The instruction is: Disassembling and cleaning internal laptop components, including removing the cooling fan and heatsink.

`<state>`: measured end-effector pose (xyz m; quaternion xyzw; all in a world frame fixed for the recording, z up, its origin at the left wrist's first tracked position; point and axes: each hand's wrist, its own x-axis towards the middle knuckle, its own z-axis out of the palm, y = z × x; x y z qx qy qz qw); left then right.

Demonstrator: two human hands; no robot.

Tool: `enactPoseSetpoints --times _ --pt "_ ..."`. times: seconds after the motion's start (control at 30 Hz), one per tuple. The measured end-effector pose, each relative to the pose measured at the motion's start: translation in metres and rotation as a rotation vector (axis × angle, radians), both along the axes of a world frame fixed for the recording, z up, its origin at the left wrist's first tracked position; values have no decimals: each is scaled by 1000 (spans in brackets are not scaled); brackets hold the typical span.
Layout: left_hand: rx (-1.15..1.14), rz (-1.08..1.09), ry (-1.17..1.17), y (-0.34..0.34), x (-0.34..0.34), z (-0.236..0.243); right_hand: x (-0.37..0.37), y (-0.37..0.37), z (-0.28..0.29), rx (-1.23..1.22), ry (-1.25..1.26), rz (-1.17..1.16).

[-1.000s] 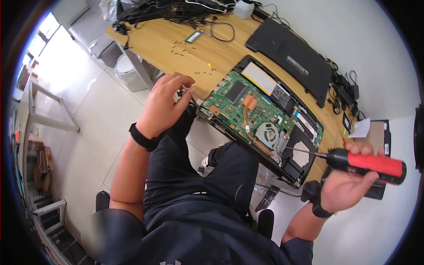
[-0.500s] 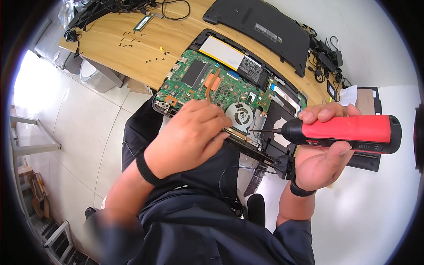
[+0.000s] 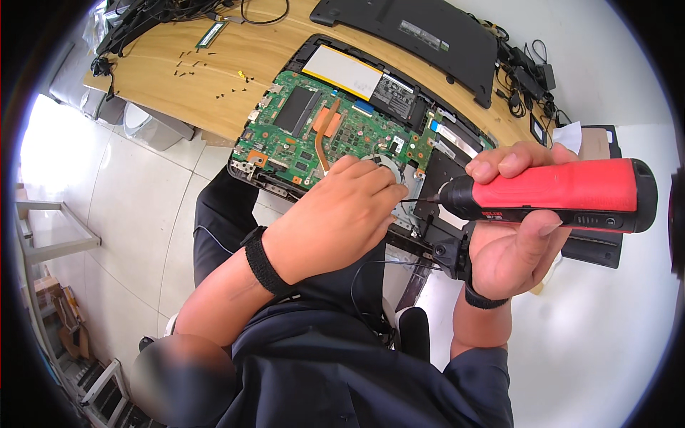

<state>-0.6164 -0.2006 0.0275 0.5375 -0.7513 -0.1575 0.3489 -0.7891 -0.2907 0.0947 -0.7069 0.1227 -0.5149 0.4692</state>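
My right hand (image 3: 510,250) grips a red and black electric screwdriver (image 3: 556,194), its thin bit pointing left over the laptop. My left hand (image 3: 346,217) is closed, its thumb and fingertips drawn together at the bit's tip; whatever they pinch is hidden. Beneath them lies an opened laptop base (image 3: 242,170) with a green circuit board (image 3: 285,153) exposed. A copper heat pipe (image 3: 320,146) runs down the board toward the round silver fan (image 3: 389,165), mostly covered by my left hand. A white-labelled battery (image 3: 342,72) sits along the far side.
Loose dark screws (image 3: 187,65) and a green memory stick (image 3: 211,34) lie on the wooden table (image 3: 143,71). A black laptop cover (image 3: 407,32) rests at the back, with tangled cables and adapters (image 3: 524,85) to its right. A small black device (image 3: 451,258) is at my right wrist.
My left hand has moved right, from the fan's lower left edge to the bit's tip, covering more of the fan. The laptop and table appear shifted slightly up and left.
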Motion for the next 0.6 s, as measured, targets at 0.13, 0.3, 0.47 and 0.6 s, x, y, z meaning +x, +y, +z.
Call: enactPoseSetpoints --times 0.13,0.3,0.47,0.6 --pt "26 -29 -34 -3 -2 -1 3 -2 1 -13 4 21" --pt "33 -28 -42 -5 -3 -1 4 -2 2 -13 40 7" --pt "23 -22 -24 -4 -2 -1 5 -3 4 -46 86 35" --pt "43 -34 -24 -5 -1 0 7 -2 6 -28 102 31"
